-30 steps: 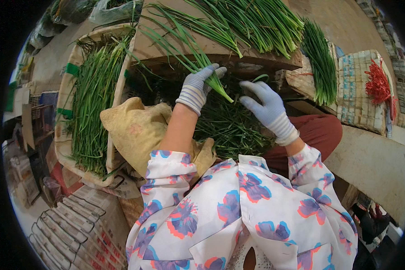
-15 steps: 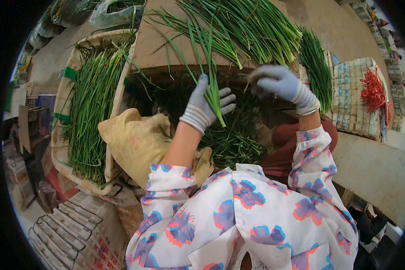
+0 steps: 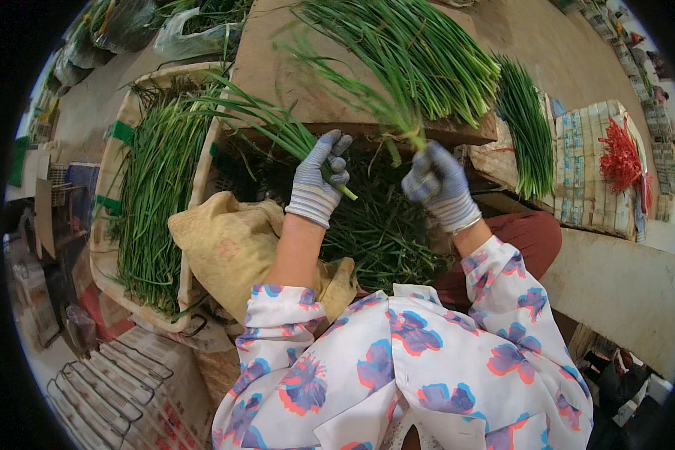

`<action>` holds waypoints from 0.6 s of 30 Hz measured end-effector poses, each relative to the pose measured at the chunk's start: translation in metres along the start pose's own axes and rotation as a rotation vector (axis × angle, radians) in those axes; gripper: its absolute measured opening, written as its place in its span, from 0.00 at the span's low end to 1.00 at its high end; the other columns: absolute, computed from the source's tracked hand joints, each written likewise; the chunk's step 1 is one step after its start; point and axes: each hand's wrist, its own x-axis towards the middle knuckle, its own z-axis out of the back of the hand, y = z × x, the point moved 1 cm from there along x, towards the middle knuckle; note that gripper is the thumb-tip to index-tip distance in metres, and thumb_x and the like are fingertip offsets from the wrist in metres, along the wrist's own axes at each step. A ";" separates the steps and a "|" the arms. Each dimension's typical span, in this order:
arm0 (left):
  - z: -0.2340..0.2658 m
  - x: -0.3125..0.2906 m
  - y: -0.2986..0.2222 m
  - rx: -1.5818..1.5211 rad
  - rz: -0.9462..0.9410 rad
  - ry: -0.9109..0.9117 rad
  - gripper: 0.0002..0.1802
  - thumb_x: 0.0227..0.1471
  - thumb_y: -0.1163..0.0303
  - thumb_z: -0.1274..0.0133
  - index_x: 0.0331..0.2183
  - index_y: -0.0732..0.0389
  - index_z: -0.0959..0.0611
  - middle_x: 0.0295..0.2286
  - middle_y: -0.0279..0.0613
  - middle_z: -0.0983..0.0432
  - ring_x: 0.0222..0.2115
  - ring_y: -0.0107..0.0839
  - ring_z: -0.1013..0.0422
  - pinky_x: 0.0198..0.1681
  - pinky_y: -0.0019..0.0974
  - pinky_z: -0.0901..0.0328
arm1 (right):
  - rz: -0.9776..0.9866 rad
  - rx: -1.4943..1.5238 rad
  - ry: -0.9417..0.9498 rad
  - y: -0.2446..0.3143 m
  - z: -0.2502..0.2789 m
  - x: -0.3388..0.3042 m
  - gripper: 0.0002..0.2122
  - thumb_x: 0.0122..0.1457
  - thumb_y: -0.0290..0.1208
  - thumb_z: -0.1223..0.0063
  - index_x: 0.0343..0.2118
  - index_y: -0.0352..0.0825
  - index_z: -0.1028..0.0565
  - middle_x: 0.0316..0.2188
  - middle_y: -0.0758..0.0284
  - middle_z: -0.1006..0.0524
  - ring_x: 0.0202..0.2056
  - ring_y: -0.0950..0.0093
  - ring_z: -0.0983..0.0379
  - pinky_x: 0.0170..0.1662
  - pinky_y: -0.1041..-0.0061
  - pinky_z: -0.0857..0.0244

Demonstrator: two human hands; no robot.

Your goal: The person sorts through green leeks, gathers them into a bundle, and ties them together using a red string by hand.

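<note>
My left hand (image 3: 316, 180), in a blue-and-white striped knit glove, closes around a small bunch of chives (image 3: 274, 127). Its leaves point up and left, and the pale cut ends stick out below the fingers. In a matching glove, my right hand (image 3: 439, 184) grips the base of another few chives (image 3: 405, 120), blurred by motion, with some dry brownish bits at the stems. Just beyond both hands, a large pile of chives (image 3: 420, 56) lies on a brown board (image 3: 266, 64). Beneath the hands is a dark heap of loose green leaves (image 3: 382, 236).
At the left stands a long pale crate (image 3: 101, 232) filled with chives (image 3: 154, 202). A yellowish cloth (image 3: 225, 244) drapes between crate and heap. To the right lie another chive bundle (image 3: 525, 124) and a pale wrapped block (image 3: 577, 165) topped with red ties (image 3: 620, 157).
My right hand has moved down and left and now holds chives lifted from the board's front. My left hand has curled tighter, its bunch swinging over to the left.
</note>
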 end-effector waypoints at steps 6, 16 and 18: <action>0.010 0.004 0.011 0.234 0.163 -0.081 0.13 0.46 0.64 0.44 0.34 0.58 0.24 0.23 0.34 0.27 0.11 0.17 0.43 0.13 0.22 0.49 | -0.302 -0.103 0.054 -0.041 0.003 -0.023 0.18 0.58 0.45 0.61 0.18 0.37 0.32 0.04 0.71 0.39 0.09 0.74 0.39 0.20 0.80 0.41; 0.005 0.009 0.013 0.428 0.054 -0.135 0.06 0.45 0.72 0.45 0.29 0.60 0.22 0.11 0.26 0.38 0.08 0.17 0.50 0.10 0.24 0.56 | -0.021 -0.638 -0.235 -0.040 0.002 -0.005 0.14 0.51 0.32 0.46 0.39 0.31 0.28 0.30 0.70 0.26 0.29 0.85 0.33 0.32 0.85 0.37; 0.006 0.010 0.012 0.439 0.034 -0.164 0.07 0.45 0.72 0.45 0.30 0.61 0.21 0.10 0.26 0.40 0.08 0.18 0.51 0.11 0.24 0.56 | 0.025 -0.538 -0.220 -0.040 -0.001 -0.010 0.12 0.51 0.31 0.46 0.37 0.32 0.29 0.30 0.69 0.26 0.29 0.82 0.32 0.33 0.83 0.36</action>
